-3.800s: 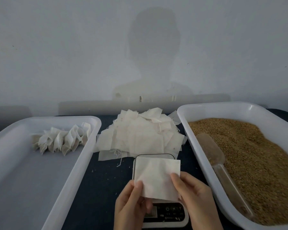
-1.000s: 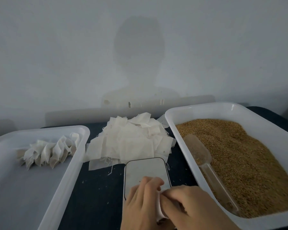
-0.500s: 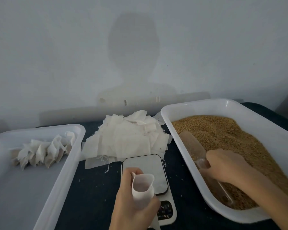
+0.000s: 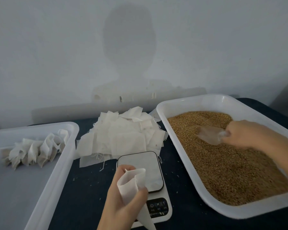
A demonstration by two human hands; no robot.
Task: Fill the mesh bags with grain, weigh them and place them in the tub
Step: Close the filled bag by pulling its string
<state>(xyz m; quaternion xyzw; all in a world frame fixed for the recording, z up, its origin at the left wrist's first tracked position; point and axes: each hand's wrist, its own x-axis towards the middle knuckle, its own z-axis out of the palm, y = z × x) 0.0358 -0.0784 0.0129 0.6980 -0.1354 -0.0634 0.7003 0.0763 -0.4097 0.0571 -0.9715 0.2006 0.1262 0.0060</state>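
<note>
Since half a second ago your right hand (image 4: 249, 135) has lifted the clear plastic scoop (image 4: 209, 134) off its resting spot and swung it toward the far end of the grain; your fingers are curled round its handle, with the bowl lying on the golden-brown grain (image 4: 226, 161). Your left hand (image 4: 123, 201) grips a white mesh bag (image 4: 131, 183) pinched into a cone, its mouth open upward, held above the near edge of the small white digital scale (image 4: 143, 166). That scale sits on the dark cloth-covered table (image 4: 83, 188), just in front of a loose pile of flat white mesh bags (image 4: 121, 136). Grain fills the white plastic tray (image 4: 181, 156) on your right. On your left, the white plastic tub (image 4: 56, 171) holds a row of filled bags (image 4: 35, 151) at its far end
</note>
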